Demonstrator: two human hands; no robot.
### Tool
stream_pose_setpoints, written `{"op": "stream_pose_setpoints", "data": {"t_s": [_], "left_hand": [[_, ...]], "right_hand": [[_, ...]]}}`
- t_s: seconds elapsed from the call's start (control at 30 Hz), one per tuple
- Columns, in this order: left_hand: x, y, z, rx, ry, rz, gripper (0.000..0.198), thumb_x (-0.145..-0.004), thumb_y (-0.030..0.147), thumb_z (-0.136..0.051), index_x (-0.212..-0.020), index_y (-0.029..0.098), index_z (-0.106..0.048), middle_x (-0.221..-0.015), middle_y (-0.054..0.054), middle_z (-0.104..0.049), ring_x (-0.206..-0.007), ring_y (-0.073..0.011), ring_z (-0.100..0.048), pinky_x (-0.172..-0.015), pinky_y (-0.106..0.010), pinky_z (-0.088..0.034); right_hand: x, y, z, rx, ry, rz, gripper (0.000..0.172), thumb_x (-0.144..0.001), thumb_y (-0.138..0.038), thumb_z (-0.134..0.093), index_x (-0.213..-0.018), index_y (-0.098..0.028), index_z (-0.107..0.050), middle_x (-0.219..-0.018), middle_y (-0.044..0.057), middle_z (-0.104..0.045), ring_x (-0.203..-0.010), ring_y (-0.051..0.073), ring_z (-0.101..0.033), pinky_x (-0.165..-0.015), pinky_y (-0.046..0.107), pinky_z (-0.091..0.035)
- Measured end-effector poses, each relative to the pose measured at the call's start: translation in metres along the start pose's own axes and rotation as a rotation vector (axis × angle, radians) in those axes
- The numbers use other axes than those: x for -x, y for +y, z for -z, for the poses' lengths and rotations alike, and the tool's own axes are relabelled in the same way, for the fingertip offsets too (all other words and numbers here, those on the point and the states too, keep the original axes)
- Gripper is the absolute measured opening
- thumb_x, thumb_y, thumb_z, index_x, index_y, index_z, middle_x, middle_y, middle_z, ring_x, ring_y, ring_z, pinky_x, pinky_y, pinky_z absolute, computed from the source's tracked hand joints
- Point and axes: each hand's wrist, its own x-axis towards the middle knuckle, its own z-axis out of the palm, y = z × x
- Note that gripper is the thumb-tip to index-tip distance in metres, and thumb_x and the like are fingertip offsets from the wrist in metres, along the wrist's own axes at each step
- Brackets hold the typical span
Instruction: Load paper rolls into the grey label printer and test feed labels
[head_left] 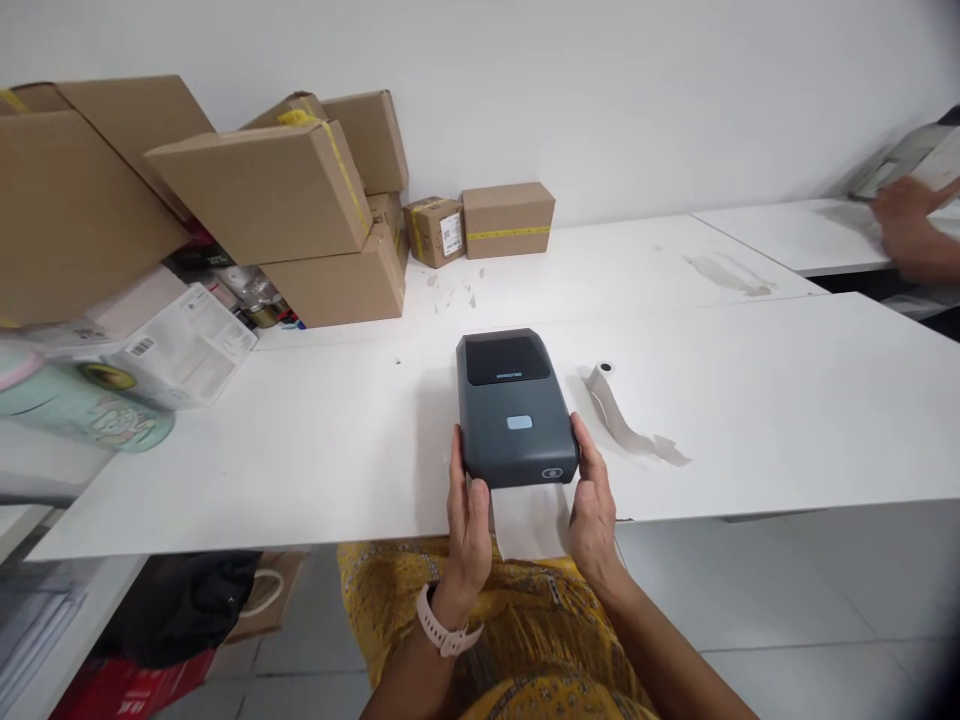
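Watchband (450,641) and yellow patterned clothing (540,675) lie closest to you, below the near edge of the white table (337,460). Just past them, your left grip (468,525) and right grip (595,520) clasp the dark printer (491,445) from its two sides, thumbs toward you and fingers along the walls of its near end. You have the printer directly between your hands, so neither is nearer to it; its long axis runs away from you, the far end slanting slightly left. It sits over the table, close to the near edge, though you cannot tell whether its underside bears fully on the surface. Between your wrists, a white paper strip (531,520) comes from the near end and reaches past the table edge. The printer looks blue-grey and boxy with rounded corners, with a small oval mark (552,473) by its near right corner, a pale blue button (519,422) midway and a glossy black panel (508,358) across the far part. To its right, nearer your right grip, a paper roll (598,380) trails a loose tail toward you. At far left lies a mint-green bottle (124,420); beyond, cardboard boxes (259,185) are stacked by the wall, and at far right a co-worker's hand (902,222) shows.
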Motion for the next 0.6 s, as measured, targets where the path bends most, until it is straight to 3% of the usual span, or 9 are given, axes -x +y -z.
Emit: {"op": "stream_pose_setpoints", "data": {"t_s": [0.2,0.37,0.6], "left_hand": [[0.002,-0.004,-0.006,0.055,0.040,-0.051,0.061,-0.110,0.047,-0.042,-0.169,0.037,-0.027,-0.181,0.000,-0.023,-0.167,-0.0226,-0.023,-0.137,-0.037,-0.023],[-0.001,-0.005,-0.010,0.089,0.073,-0.027,0.060,-0.109,0.047,-0.047,-0.167,0.036,-0.033,-0.179,-0.003,-0.029,-0.165,-0.0243,-0.029,-0.134,-0.038,-0.031],[-0.003,-0.014,-0.009,0.066,0.135,-0.062,0.062,-0.106,0.052,-0.053,-0.163,0.033,-0.041,-0.174,-0.006,-0.039,-0.160,-0.0260,-0.039,-0.128,-0.037,-0.040]], "right_hand": [[0.005,0.006,-0.018,-0.171,0.113,-0.050,0.059,-0.108,-0.058,-0.038,-0.162,-0.035,-0.043,-0.174,0.002,-0.037,-0.163,0.029,-0.031,-0.134,0.060,-0.024],[0.008,0.003,-0.028,-0.276,0.202,-0.232,0.057,-0.108,-0.055,-0.039,-0.161,-0.033,-0.043,-0.174,0.003,-0.038,-0.163,0.029,-0.032,-0.134,0.060,-0.024],[0.006,-0.001,-0.028,-0.226,0.219,-0.287,0.057,-0.109,-0.056,-0.037,-0.160,-0.031,-0.044,-0.173,0.005,-0.039,-0.162,0.028,-0.034,-0.134,0.060,-0.025]]}}
